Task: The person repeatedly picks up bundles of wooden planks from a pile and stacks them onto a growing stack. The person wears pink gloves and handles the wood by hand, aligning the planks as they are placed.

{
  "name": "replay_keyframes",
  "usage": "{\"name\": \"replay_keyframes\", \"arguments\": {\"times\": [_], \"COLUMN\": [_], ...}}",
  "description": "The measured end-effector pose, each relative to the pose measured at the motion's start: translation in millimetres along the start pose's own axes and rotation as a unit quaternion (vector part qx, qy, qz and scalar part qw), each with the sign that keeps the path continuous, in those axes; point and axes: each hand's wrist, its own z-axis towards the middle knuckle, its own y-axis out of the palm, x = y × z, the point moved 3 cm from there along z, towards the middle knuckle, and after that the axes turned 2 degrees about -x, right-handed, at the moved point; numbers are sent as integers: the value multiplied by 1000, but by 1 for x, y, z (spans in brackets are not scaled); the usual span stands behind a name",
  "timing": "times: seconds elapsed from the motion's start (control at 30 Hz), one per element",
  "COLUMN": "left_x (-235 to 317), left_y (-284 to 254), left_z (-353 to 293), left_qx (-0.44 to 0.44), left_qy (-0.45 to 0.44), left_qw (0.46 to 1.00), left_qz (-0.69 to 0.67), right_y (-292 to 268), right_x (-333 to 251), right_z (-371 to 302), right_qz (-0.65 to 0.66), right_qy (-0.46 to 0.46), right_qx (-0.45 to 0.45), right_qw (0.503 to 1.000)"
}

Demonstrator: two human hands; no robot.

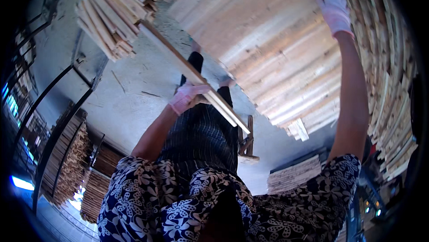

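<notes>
The left hand (187, 96), in a pale pink glove, sits low and near the body, fingers curled shut in a grip, its bare forearm angling up from a flower-print sleeve at the lower left. The right hand (334, 7), gloved the same, is stretched far out on a straightened bare arm, fingers extended and spread flat, index finger pointing onward

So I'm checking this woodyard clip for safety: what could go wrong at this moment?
1. The left hand alone grips a long wooden slat near one end; it could tip or slip from the glove.
2. The right hand is stretched up against the big stack of boards; loose boards might slide down toward the person.
3. The slat's far end nears the slat bundle and could knock it.
</notes>
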Motion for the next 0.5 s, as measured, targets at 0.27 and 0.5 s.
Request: {"name": "replay_keyframes", "arguments": {"times": [0.27,0.5], "left_x": [-31,-29], "left_y": [72,80], "left_z": [66,19], "left_qx": [69,-5], "left_qy": [-74,-44], "left_qw": [991,997], "left_qz": [-91,-62], "right_y": [-10,3], "right_x": [-22,-114], "right_z": [-241,-383], "right_qz": [147,623], "right_qy": [126,87], "right_qx": [-19,-193], "right_qw": [981,753]}}
